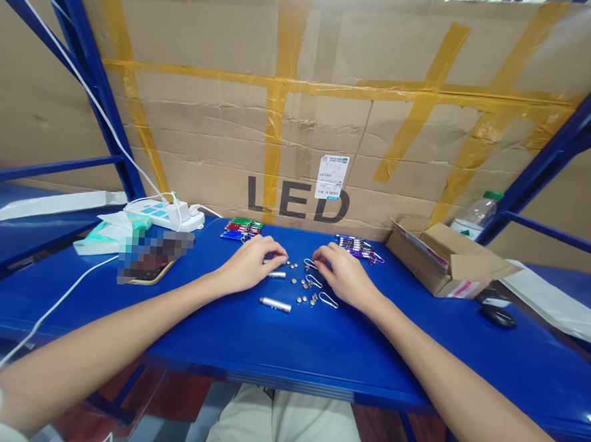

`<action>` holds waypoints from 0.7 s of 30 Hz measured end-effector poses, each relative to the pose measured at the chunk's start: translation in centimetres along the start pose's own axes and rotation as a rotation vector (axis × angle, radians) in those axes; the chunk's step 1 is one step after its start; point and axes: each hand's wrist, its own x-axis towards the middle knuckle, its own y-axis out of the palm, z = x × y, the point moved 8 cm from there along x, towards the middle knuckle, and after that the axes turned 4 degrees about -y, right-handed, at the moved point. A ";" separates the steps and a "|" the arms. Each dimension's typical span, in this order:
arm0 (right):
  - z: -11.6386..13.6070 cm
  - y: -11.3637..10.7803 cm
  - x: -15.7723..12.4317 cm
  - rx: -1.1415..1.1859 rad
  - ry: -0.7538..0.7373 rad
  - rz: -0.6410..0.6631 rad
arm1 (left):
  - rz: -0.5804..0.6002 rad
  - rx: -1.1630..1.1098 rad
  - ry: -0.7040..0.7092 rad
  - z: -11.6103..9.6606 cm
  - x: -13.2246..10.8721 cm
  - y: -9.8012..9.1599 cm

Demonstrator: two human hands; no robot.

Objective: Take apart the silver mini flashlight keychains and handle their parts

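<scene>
My left hand (pixel 250 266) rests on the blue table with thumb and fingertips drawn together; whatever is between them is too small to make out. Beside and partly under it lie silver flashlight-like tubes, one of them a short tube (pixel 277 274). Closer to me is another silver tube (pixel 275 304) with a dark end. My right hand (pixel 346 275) has curled fingers at a silver carabiner clip (pixel 309 264), its thumb and forefinger on the near end. Two more carabiners, a middle clip (pixel 314 281) and a lower clip (pixel 328 300), lie below. Between the hands are several small button cells (pixel 299 300).
Coloured tubes with clips lie in a left bundle (pixel 243 230) and a right bundle (pixel 358 246). On the left are a phone (pixel 158 266) and a power strip (pixel 168 214). An open carton (pixel 443 260), a mouse (pixel 498 316) and a bottle (pixel 477 215) stand right. A cardboard wall (pixel 205 129) closes the back.
</scene>
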 end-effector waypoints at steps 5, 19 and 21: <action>0.3 -0.1 0.0 0.004 -0.017 0.000 | 0.061 -0.197 0.025 -1.3 -0.4 0.3; 0.7 -0.8 0.2 0.006 0.059 0.002 | 0.386 -0.108 0.198 -5.1 -2.9 1.0; 0.7 -0.8 0.2 0.005 0.068 0.005 | 0.398 -0.099 0.213 -5.1 -3.0 1.1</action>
